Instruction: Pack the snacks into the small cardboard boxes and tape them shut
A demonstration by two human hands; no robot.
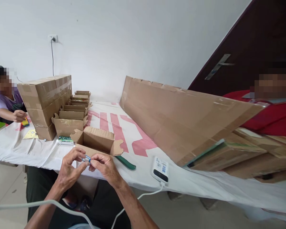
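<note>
Between the fingertips of both hands is a small blue-edged piece (86, 158) with a pale middle; its exact kind is too small to tell. My left hand (70, 167) pinches it from one side, thumb and fingers together. From the other side my right hand (105, 166) grips it too, fingers curled. Just beyond my hands stands an open cardboard box (98, 143) with its flaps spread. A green handle (125, 162) pokes out beside that box. To its left lies a small green and white packet (66, 140).
Stacked taped cartons (46, 101) and a row of open boxes (70, 125) stand at left. A large cardboard panel (181, 117) leans at right. A white device (160, 170) with a cable lies near the table edge. One person sits on each side.
</note>
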